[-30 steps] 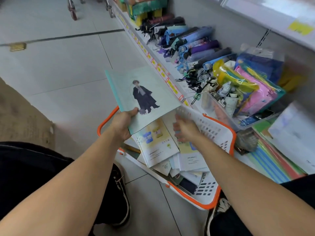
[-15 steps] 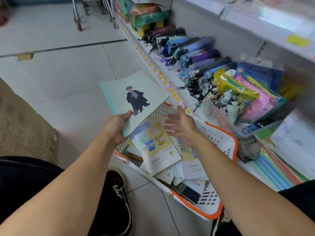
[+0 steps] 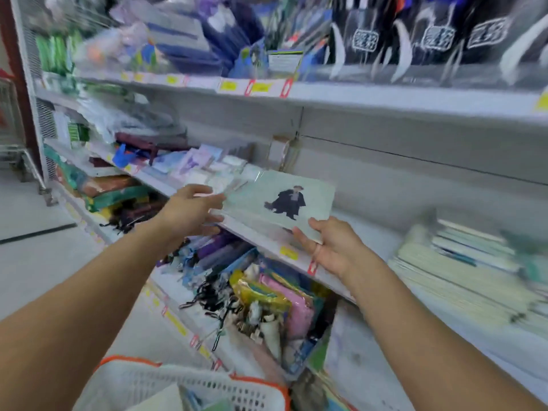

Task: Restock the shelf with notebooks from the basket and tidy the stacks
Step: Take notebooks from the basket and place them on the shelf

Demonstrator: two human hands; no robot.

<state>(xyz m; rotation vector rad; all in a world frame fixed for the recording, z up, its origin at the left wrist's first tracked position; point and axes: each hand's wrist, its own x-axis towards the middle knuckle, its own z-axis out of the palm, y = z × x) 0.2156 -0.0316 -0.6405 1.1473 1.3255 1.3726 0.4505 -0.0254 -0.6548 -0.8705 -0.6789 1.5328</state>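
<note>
Both hands hold 1 notebook (image 3: 278, 203), pale green with a dark-coated figure on its cover, level and just above the front edge of the middle shelf (image 3: 267, 238). Left hand (image 3: 189, 212) grips the notebook's left edge, thumb over the top, fingers curled beneath. Right hand (image 3: 332, 247) supports the near right corner, thumb on the cover, fingers underneath; how far those fingers curl cannot be seen.

Judgement: the 2-handed, flat hold keeps the thin cover from bending and lets it slide straight onto the shelf. The spot directly beyond the hands looks bare, so it may start or join a stack there; not yet set down.

Right of the right hand, stacks of notebooks (image 3: 462, 262) lie flat on the same shelf, edges uneven, likely the stacks to tidy. Beyond the left hand, small pastel packets (image 3: 204, 164) sit on the shelf. Below both hands, folded umbrellas (image 3: 213, 253) and bright pouches (image 3: 275, 304) fill the lower shelf. The basket (image 3: 189, 384), white with an orange rim, sits below the forearms, near the body.

Hard to make out: the whole frame is motion-blurred. Price tags are unreadable. Goods on the top shelf are smeared; only dark bags with white marks register. Basket contents are cut off by the bottom edge, so the remaining count is unknown. Whether the notebook touches the shelf lip cannot be told.
</note>
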